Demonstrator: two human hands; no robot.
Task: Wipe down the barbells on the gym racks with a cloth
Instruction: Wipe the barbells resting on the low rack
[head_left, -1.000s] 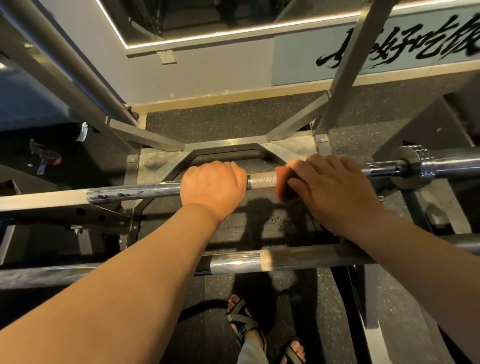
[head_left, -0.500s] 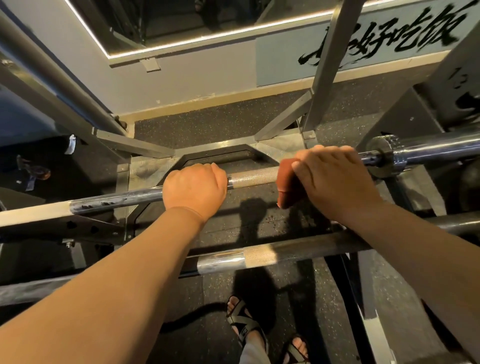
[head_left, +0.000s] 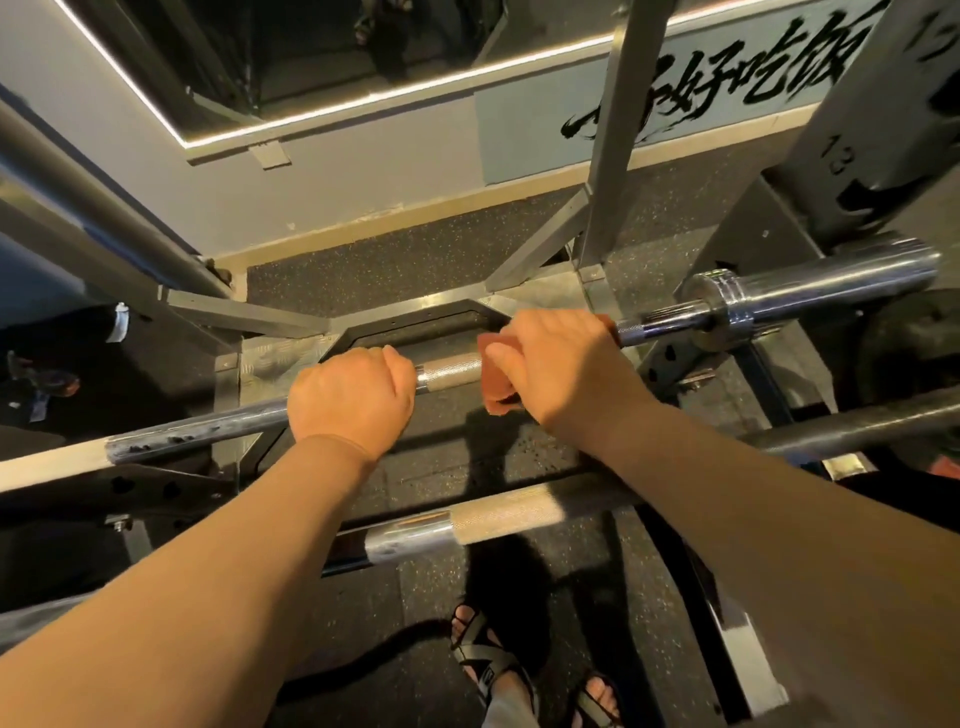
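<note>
**Cloth slides outward toward the sleeve**

Nearest you, the lower steel barbell (head_left: 498, 519) waits its turn. Above it, your left hand (head_left: 353, 395) clenches the upper chrome barbell (head_left: 208, 428), steadying it. Your right hand (head_left: 566, 364) grasps the rust-red cloth (head_left: 493, 374) around the shaft, now farther from the left, exposing more knurling (head_left: 449, 370). The chrome sleeve (head_left: 831, 283) beyond is likely still to be wiped.

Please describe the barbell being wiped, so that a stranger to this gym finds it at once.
Find the grey rack upright rising before the mirror. Below it the barbell crosses the view, beyond a nearer bar, gripped by the left hand. Only it carries a reddish cloth under the right hand and a chrome sleeve at its right end.
</note>
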